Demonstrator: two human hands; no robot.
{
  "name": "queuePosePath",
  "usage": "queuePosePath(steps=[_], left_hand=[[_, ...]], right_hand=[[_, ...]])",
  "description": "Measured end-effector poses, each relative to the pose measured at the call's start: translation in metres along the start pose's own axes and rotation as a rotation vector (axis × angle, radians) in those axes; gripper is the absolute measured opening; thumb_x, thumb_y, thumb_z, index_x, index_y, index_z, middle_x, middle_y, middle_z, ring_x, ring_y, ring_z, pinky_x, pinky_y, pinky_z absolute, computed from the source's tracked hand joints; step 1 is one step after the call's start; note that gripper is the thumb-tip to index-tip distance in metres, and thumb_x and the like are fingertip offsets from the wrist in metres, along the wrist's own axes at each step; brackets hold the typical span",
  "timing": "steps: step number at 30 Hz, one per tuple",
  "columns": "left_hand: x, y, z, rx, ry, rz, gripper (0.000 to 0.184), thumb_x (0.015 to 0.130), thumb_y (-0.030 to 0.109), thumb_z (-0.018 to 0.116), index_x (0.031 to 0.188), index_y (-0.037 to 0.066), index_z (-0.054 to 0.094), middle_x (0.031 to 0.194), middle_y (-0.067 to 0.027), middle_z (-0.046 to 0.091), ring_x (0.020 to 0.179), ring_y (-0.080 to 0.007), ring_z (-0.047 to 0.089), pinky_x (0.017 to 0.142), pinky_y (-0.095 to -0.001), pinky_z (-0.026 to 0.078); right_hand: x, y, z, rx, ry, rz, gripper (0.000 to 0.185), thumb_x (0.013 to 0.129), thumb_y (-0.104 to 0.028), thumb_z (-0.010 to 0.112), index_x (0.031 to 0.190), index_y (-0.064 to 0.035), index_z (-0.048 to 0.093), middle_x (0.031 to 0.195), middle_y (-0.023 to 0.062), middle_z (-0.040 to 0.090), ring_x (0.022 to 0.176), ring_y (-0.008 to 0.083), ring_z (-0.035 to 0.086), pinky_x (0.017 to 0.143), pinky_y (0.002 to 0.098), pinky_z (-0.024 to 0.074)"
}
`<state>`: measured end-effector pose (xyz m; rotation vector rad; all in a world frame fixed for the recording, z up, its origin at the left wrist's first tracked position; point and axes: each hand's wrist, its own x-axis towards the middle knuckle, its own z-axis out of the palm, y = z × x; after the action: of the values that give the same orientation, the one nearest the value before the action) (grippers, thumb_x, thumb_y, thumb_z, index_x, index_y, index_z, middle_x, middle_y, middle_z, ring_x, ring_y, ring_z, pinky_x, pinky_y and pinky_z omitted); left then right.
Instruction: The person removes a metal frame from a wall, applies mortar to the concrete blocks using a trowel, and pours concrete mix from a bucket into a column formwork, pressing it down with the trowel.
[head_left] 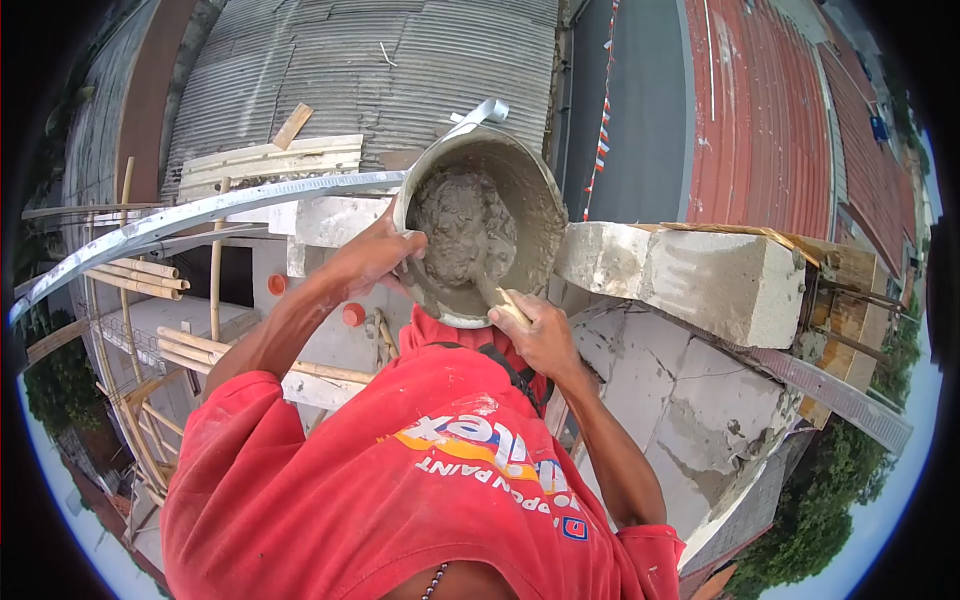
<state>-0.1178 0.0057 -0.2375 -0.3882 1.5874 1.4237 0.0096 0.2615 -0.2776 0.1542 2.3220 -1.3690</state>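
A bucket [548, 215] stands tilted in front of my body, its mouth facing me, with wet grey mortar [465, 225] inside. My left hand [392, 250] is closed on the left side of the bucket's rim, the thumb lying over the edge. My right hand [540, 340] grips the pale wooden handle of a trowel [512, 306] at the near right rim. The trowel's front end reaches into the mortar, and its blade is mostly hidden there. Grey mortar coats the bucket's inner wall.
White block wall sections [700, 275] run right of the bucket, with a metal strip [835, 395] and rebar at the far end. A long curved metal strip [200, 212] crosses the left. Bamboo poles [140, 275] stand below left. Corrugated roofs [400, 70] lie beyond.
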Motion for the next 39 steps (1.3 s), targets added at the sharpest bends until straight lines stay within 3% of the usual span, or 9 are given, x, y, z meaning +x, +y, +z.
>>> queuePosePath(steps=[2, 5, 8, 15, 18, 25, 28, 33, 39], left_hand=[[0.002, -0.004, 0.000, 0.024, 0.003, 0.014, 0.083, 0.090, 0.018, 0.058, 0.158, 0.019, 0.010, 0.109, -0.0077, 0.051, 0.104, -0.0217, 0.055, 0.081, -0.0555, 0.061], [0.004, -0.010, -0.002, 0.017, 0.002, 0.023, 0.082, 0.090, 0.018, 0.058, 0.157, 0.019, 0.012, 0.110, -0.0081, 0.051, 0.105, -0.0229, 0.056, 0.082, -0.0567, 0.061], [0.003, -0.009, 0.002, -0.049, -0.009, 0.036, 0.079, 0.090, 0.018, 0.059, 0.156, 0.018, 0.015, 0.110, -0.0081, 0.051, 0.106, -0.0236, 0.057, 0.084, -0.0568, 0.060], [0.001, -0.006, 0.006, -0.056, -0.024, 0.045, 0.073, 0.090, 0.018, 0.058, 0.153, 0.016, 0.022, 0.110, -0.0081, 0.051, 0.105, -0.0255, 0.059, 0.083, -0.0562, 0.060], [-0.001, -0.006, 0.010, -0.031, 0.013, 0.019, 0.070, 0.091, 0.018, 0.057, 0.152, 0.015, 0.023, 0.111, -0.0084, 0.051, 0.105, -0.0271, 0.059, 0.085, -0.0575, 0.060], [0.009, -0.015, 0.002, -0.086, -0.022, 0.045, 0.033, 0.099, 0.020, 0.052, 0.128, 0.011, 0.041, 0.106, -0.0075, 0.053, 0.106, -0.0292, 0.062, 0.086, -0.0616, 0.059], [0.008, -0.016, -0.001, -0.073, -0.010, 0.049, 0.023, 0.099, 0.022, 0.052, 0.116, 0.009, 0.046, 0.105, -0.0086, 0.055, 0.101, -0.0313, 0.066, 0.083, -0.0616, 0.060], [0.014, -0.015, -0.004, -0.092, -0.054, 0.056, 0.021, 0.098, 0.023, 0.053, 0.110, 0.006, 0.047, 0.109, -0.0106, 0.054, 0.101, -0.0343, 0.067, 0.079, -0.0606, 0.061], [0.014, -0.009, -0.002, -0.069, -0.065, 0.038, 0.024, 0.095, 0.021, 0.053, 0.112, 0.005, 0.047, 0.110, -0.0120, 0.053, 0.102, -0.0351, 0.067, 0.078, -0.0598, 0.062]], right_hand=[[-0.002, 0.008, 0.010, 0.065, -0.004, 0.039, 0.050, 0.092, -0.036, 0.068, 0.119, 0.0055, 0.065, 0.103, 0.0257, 0.069, 0.096, 0.0404, 0.067, 0.084, 0.0427, 0.0504], [-0.015, 0.013, 0.004, 0.021, 0.041, 0.007, 0.054, 0.092, -0.037, 0.069, 0.122, 0.0069, 0.064, 0.096, 0.0212, 0.070, 0.087, 0.0317, 0.070, 0.078, 0.0390, 0.0517], [-0.027, -0.008, -0.019, 0.161, -0.033, 0.224, 0.056, 0.091, -0.036, 0.071, 0.124, 0.0085, 0.063, 0.092, 0.0163, 0.070, 0.078, 0.0216, 0.068, 0.072, 0.0351, 0.0520], [-0.062, -0.030, -0.074, 0.135, 0.023, 0.126, 0.052, 0.089, -0.035, 0.074, 0.125, 0.0020, 0.065, 0.085, 0.0087, 0.066, 0.063, 0.0083, 0.056, 0.057, 0.0273, 0.0452], [-0.084, -0.066, -0.109, 0.220, -0.034, 0.205, 0.051, 0.090, -0.035, 0.074, 0.125, 0.0016, 0.066, 0.088, 0.0064, 0.066, 0.062, 0.0084, 0.056, 0.055, 0.0263, 0.0442], [-0.154, -0.147, -0.193, 0.307, 0.070, 0.252, 0.049, 0.089, -0.032, 0.075, 0.124, 0.0015, 0.067, 0.075, 0.0029, 0.061, 0.052, 0.0067, 0.051, 0.047, 0.0245, 0.0402], [-0.193, -0.192, -0.234, 0.284, 0.177, 0.214, 0.049, 0.089, -0.029, 0.072, 0.123, 0.0057, 0.066, 0.074, 0.0060, 0.062, 0.049, 0.0073, 0.052, 0.044, 0.0241, 0.0389], [-0.276, -0.230, -0.321, 0.161, 0.432, 0.079, 0.053, 0.093, -0.033, 0.064, 0.118, 0.0133, 0.060, 0.070, 0.0122, 0.060, 0.034, 0.0084, 0.046, 0.029, 0.0214, 0.0337], [-0.364, -0.272, -0.423, -0.197, 0.684, 0.433, 0.058, 0.095, -0.041, 0.064, 0.120, 0.0102, 0.055, 0.072, 0.0106, 0.058, 0.031, 0.0077, 0.041, 0.026, 0.0199, 0.0345]])
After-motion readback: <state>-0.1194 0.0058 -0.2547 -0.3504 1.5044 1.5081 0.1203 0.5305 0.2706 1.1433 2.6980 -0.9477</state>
